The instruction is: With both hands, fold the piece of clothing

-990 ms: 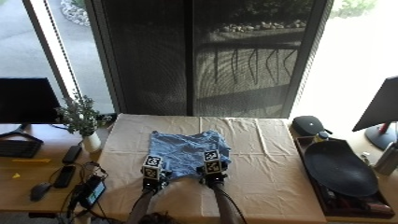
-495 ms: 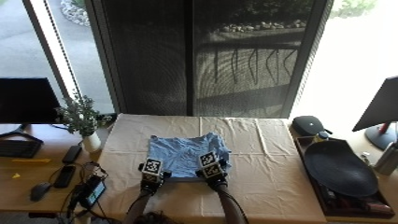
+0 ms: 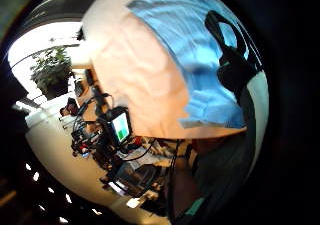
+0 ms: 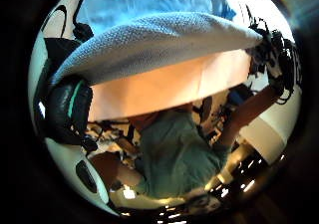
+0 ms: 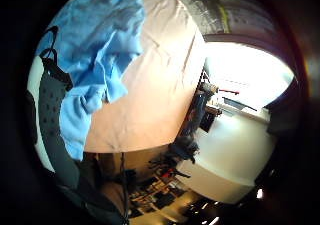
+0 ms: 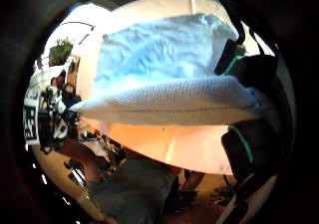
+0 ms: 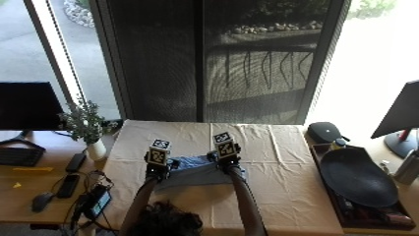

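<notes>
A table covered with a cream cloth [image 7: 288,167] carries the things. A blue garment [image 7: 196,171] lies on it near the centre, toward the 6 o'clock edge. At 3 o'clock a dark tray [image 7: 360,179] rests along the side, with a small black case [image 7: 325,132] at about 2 o'clock.
</notes>
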The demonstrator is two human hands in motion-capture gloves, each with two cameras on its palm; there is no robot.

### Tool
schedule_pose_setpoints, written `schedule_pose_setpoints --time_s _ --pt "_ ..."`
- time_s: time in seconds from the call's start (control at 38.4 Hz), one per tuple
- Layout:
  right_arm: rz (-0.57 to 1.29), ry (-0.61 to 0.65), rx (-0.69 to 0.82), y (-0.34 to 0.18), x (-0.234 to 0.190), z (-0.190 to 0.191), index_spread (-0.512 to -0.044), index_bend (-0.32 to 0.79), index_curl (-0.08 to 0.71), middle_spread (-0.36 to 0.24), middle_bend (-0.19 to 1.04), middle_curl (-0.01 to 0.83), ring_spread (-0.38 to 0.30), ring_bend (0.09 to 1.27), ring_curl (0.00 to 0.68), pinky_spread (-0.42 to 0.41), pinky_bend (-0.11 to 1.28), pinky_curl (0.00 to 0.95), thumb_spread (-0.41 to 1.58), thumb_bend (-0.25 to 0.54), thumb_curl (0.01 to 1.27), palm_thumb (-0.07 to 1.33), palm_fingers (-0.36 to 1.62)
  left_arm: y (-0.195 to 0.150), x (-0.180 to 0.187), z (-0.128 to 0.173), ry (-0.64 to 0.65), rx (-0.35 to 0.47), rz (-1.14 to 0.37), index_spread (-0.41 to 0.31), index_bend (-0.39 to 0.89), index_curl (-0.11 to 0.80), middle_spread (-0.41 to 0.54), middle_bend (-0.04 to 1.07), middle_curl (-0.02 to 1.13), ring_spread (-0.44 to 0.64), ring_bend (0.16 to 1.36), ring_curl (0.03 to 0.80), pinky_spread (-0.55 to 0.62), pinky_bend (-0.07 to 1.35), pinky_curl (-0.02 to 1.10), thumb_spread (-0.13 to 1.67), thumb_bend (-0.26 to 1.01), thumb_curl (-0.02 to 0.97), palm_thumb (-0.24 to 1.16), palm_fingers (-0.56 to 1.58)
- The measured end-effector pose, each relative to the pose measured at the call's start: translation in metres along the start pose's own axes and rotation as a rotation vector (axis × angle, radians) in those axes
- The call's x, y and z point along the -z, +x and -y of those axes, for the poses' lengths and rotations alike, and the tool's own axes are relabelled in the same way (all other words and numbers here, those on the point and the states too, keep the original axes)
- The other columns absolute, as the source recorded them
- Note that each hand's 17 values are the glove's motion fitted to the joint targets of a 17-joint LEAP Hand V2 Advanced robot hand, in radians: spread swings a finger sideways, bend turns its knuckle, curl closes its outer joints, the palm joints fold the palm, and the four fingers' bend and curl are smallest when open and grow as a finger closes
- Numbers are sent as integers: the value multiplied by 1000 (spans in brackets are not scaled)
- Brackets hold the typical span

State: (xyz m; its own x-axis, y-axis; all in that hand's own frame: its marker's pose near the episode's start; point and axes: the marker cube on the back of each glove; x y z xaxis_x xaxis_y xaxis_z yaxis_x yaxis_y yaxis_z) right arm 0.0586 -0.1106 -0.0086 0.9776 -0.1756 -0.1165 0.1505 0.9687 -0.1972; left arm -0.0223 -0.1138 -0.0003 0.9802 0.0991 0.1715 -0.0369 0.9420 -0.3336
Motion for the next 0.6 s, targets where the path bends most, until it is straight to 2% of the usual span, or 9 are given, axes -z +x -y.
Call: schedule_pose_setpoints --time_s 0.1,0.23,0.39,0.49,0.55,0.6 --pt "51 30 -91 6 26 38 -328 110 331 -292 372 435 -293 690 422 -321 500 364 1311 42 311 860 1276 -8 36 29 139 143 -18 -296 160 410 -341 401 484 -361 588 387 -287 342 328 1282 29 308 707 1218" --pt "-40 172 -227 23 46 81 -327 101 317 -292 350 438 -279 729 441 -337 546 378 1353 60 307 902 1252 -10 69 69 359 238 15 -295 151 408 -341 389 484 -367 645 410 -278 313 336 1306 28 304 726 1229" --pt "6 220 -249 28 32 142 -331 109 309 -299 331 442 -270 739 450 -346 572 386 1371 72 309 943 1235 -35 58 134 493 344 141 -295 161 412 -341 418 500 -363 712 441 -259 267 342 1339 27 297 741 1240" --pt "51 216 -243 33 9 177 -331 123 309 -312 336 446 -268 741 455 -351 570 385 1357 64 308 951 1255 -36 31 150 380 344 105 -299 174 420 -343 439 511 -356 731 455 -244 243 347 1354 26 292 752 1243" --pt "51 186 -252 36 -1 186 -332 141 315 -309 346 452 -265 738 456 -356 559 382 1345 55 304 949 1271 -33 22 151 313 343 88 -299 181 426 -344 446 515 -355 733 460 -242 242 351 1362 26 291 757 1251" --pt "24 124 -279 42 -12 191 -334 149 320 -308 351 455 -264 732 456 -357 556 381 1339 51 302 952 1278 -28 17 154 298 331 60 -300 186 432 -346 456 521 -352 732 463 -240 238 354 1369 27 290 764 1254"
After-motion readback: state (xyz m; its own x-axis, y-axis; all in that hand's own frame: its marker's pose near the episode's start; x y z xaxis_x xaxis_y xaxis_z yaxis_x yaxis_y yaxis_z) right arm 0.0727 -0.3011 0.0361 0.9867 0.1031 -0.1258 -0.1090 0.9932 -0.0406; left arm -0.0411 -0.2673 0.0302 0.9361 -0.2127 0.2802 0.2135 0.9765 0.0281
